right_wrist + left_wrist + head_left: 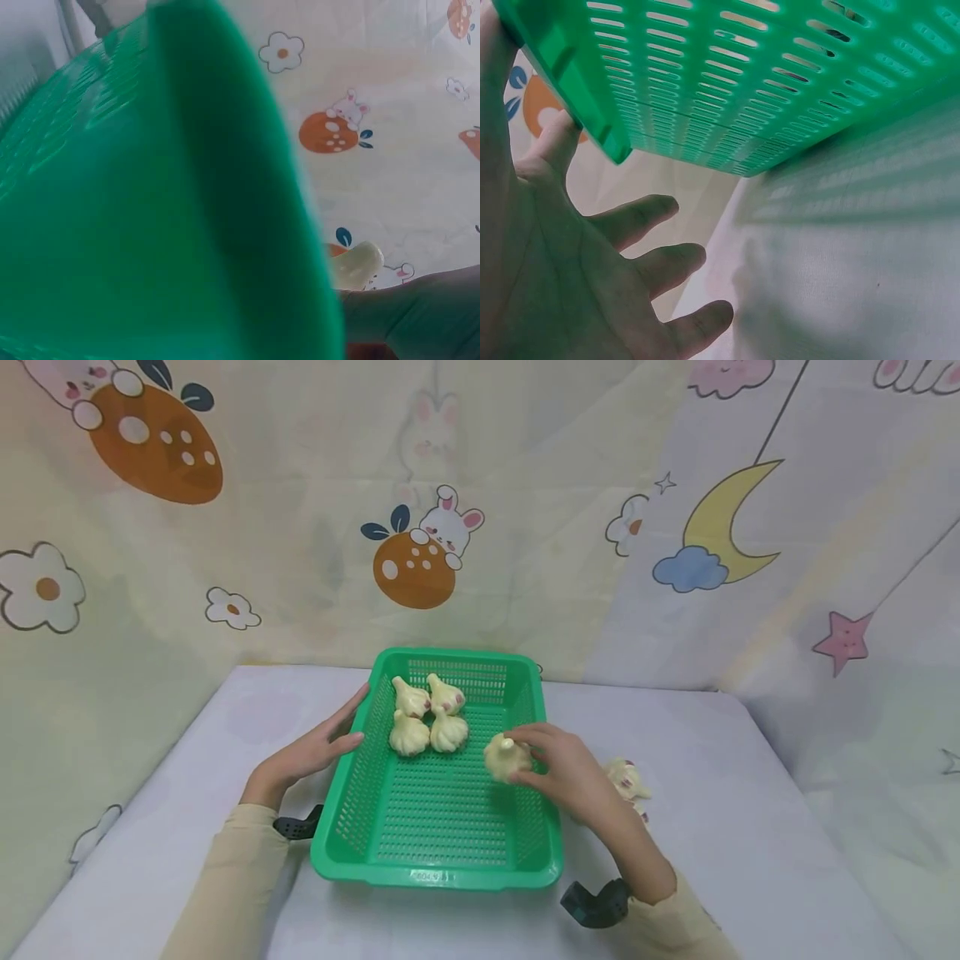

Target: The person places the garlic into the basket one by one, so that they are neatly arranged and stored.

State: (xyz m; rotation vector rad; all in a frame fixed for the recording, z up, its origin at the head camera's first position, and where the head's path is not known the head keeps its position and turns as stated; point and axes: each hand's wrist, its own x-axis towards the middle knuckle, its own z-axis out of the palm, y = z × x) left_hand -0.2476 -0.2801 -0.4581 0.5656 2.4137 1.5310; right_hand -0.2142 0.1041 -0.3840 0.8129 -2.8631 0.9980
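A green plastic basket (435,877) with slotted walls stands on the table, and several garlic bulbs (408,735) sit grouped in its far left part. My right hand (558,768) pinches another garlic bulb (504,758) between fingers and thumb, over the right side of the basket. In the right wrist view the stem of that bulb (358,266) shows past the basket's rim. My left hand (318,747) lies along the basket's left side with fingers spread and straight. The left wrist view shows its fingertips (568,126) right at the rim.
More garlic bulbs (626,778) lie on the white table (720,827) to the right of the basket, partly hidden by my right arm. A patterned cloth (540,568) hangs behind the table. Each wrist wears a black strap device (596,906).
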